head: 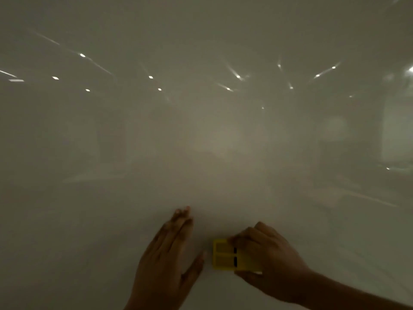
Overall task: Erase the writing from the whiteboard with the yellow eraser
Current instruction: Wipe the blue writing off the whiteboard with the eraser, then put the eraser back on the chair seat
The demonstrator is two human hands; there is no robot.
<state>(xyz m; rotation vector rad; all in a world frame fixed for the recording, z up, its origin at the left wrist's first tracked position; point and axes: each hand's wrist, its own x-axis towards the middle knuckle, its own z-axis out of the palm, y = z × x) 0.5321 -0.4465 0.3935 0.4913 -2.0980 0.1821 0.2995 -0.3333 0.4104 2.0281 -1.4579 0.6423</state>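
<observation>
Head view — eraser (pixel 224 255) in right hand (pixel 266 258)

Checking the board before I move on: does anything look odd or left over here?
Nothing stands out. The whiteboard shows only light reflections, no visible writing. The right hand holds the yellow eraser; the left hand is open.
</observation>
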